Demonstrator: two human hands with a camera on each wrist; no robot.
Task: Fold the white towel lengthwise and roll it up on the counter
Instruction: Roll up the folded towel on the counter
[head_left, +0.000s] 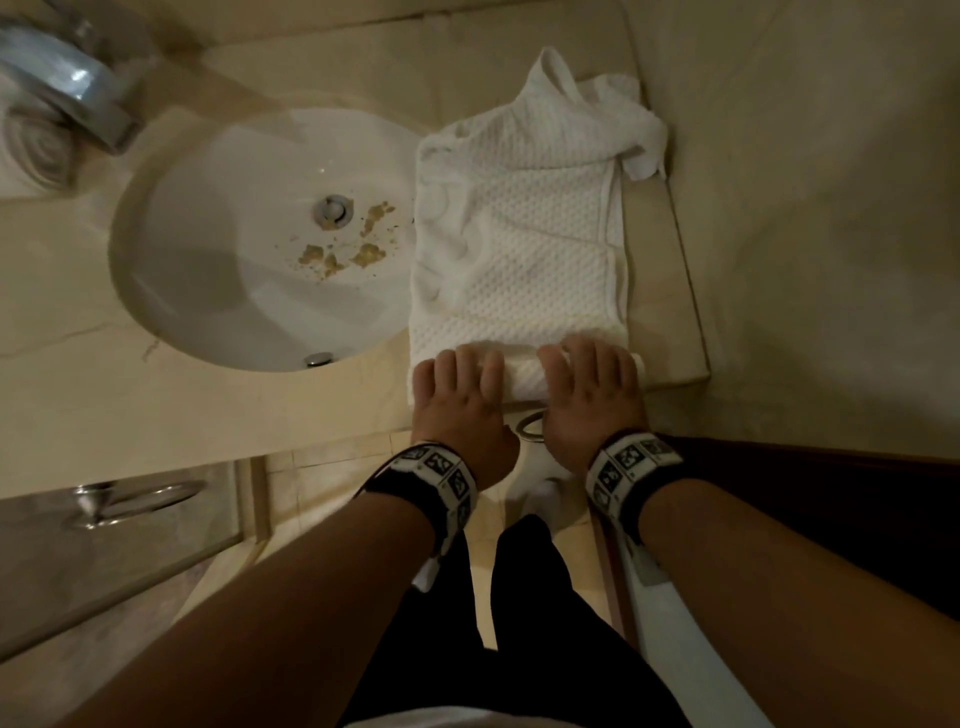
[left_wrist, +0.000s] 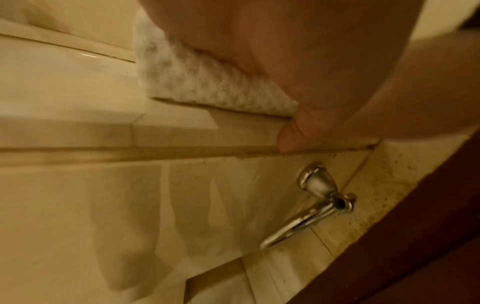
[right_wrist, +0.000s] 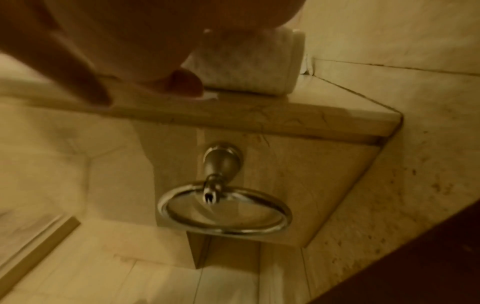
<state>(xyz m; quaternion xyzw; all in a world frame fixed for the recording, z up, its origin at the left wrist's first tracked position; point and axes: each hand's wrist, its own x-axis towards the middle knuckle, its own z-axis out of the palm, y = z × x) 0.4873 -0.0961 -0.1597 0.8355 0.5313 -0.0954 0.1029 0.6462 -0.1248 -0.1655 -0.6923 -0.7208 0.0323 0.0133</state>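
The white waffle towel (head_left: 519, 234) lies folded in a long strip on the beige counter (head_left: 662, 291), right of the sink. Its far end is bunched against the wall. The near end is turned into a short roll (head_left: 522, 376) at the counter's front edge. My left hand (head_left: 462, 384) grips the roll's left part and my right hand (head_left: 587, 382) its right part, fingers curled over the top. The left wrist view shows the towel (left_wrist: 207, 82) under my left hand (left_wrist: 298, 51). In the right wrist view the roll's end (right_wrist: 254, 67) sits beside my right hand (right_wrist: 142, 41).
A white round sink (head_left: 234, 270) with brown crumbs near the drain is left of the towel, under a chrome faucet (head_left: 67, 78). A chrome towel ring (right_wrist: 223, 211) hangs below the counter front. The wall bounds the counter on the right.
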